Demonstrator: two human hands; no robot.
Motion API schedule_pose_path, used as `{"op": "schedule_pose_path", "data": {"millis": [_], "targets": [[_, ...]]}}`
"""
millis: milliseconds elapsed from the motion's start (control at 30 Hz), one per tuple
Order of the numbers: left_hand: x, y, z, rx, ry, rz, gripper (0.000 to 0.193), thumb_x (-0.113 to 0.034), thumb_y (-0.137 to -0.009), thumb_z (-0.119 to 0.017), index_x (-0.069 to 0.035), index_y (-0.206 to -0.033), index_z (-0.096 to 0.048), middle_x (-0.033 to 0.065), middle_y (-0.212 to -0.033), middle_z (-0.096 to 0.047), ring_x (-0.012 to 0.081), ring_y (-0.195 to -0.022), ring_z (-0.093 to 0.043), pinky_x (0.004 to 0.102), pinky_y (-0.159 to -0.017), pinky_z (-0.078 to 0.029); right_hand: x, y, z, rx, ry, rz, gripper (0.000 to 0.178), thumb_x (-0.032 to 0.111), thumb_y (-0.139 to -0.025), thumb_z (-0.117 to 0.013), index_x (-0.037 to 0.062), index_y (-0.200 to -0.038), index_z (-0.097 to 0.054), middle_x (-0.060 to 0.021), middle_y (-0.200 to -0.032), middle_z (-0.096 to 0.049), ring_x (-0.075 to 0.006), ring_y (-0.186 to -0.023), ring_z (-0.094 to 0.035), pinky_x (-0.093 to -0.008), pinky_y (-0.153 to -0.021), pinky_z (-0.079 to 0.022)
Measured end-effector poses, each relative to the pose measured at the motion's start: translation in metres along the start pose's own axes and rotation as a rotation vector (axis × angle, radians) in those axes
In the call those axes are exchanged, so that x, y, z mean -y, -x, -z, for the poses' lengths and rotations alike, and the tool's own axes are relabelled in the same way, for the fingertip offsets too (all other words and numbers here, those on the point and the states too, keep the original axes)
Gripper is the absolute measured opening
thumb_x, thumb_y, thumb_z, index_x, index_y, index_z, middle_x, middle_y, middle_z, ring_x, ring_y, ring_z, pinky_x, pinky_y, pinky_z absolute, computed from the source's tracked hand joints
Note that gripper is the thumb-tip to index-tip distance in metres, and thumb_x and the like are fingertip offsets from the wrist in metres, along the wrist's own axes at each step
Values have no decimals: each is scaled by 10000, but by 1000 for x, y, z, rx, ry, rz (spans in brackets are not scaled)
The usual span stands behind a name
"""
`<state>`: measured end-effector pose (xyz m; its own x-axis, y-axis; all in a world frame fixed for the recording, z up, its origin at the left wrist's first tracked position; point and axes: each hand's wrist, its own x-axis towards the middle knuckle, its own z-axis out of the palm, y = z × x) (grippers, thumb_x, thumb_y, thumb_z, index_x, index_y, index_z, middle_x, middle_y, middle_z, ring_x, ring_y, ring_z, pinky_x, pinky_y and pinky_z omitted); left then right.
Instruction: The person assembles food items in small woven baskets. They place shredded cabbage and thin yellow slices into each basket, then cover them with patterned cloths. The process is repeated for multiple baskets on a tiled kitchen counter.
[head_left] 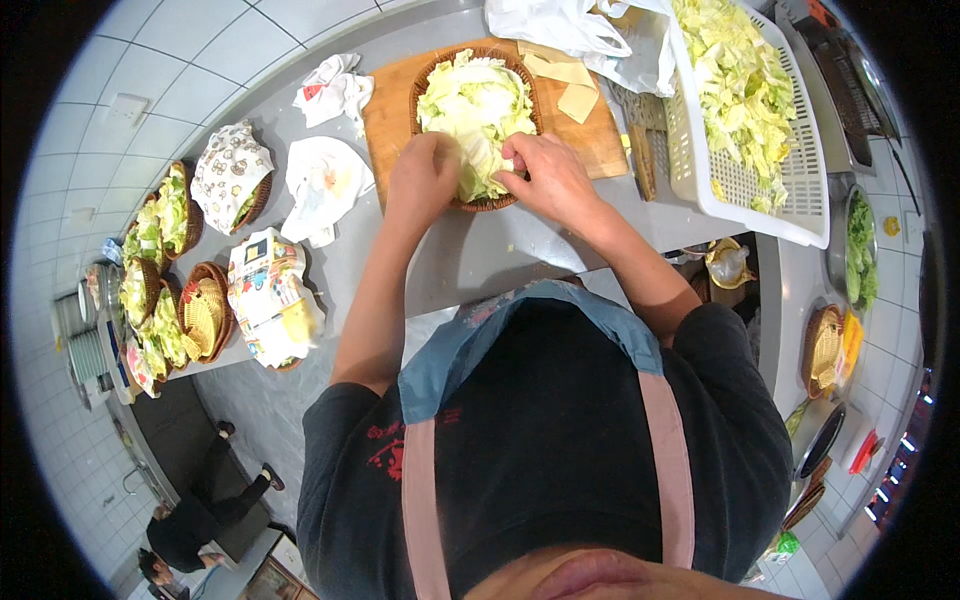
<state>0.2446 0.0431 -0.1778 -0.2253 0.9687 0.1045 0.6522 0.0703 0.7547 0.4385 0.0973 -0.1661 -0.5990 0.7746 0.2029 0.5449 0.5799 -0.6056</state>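
A brown woven basket [417, 100] heaped with pale green lettuce leaves [480, 108] sits on a wooden cutting board [388, 115] in front of me. My left hand [425, 172] is at the basket's near left side, fingers bent down toward the leaves; they are slightly smeared and partly hidden. At the near right side, my right hand [550, 172] pinches a leaf edge between thumb and fingers. Both hands touch the heap over the rim.
A white plastic crate [700, 150] of loose leaves stands right, beside a knife [642, 160]. Cloth-covered baskets [232, 170] and several leaf-filled baskets [172, 210] line the left. A crumpled cloth [335, 90] lies near the board. Another person [190, 530] is at lower left.
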Motion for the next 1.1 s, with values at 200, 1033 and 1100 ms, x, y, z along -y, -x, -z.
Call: {"op": "schedule_pose_path", "data": {"millis": [200,1033,1100], "targets": [[-5,-10,21,-118,103,97,290,-172,-812,-614,-14,-1051,-564,166,-960,-615,301,-926,-593,388,-807,-465,-14,-8,18,-75,-240,-124,248,249,-787,-666,49,-894,-566,-101,-773,-581,-264,-790,-578,-381,-676,-451],[30,-40,19,-237,416,104,499,-315,-962,-491,22,-1323,-415,182,-1194,-548,223,-1094,-522,335,-955,-398,-152,-58,1,-357,-116,-534,191,223,-804,-667,54,-889,-644,-98,-808,-658,-265,-770,-623,-363,-691,-478],[40,-32,15,-228,476,149,475,-281,-949,-531,20,-1304,-434,153,-1161,-566,197,-1053,-536,320,-921,-418,-148,-55,5,-292,-250,-543,184,223,-803,-683,45,-835,-648,-84,-797,-667,-212,-746,-627,-331,-671,-475]]}}
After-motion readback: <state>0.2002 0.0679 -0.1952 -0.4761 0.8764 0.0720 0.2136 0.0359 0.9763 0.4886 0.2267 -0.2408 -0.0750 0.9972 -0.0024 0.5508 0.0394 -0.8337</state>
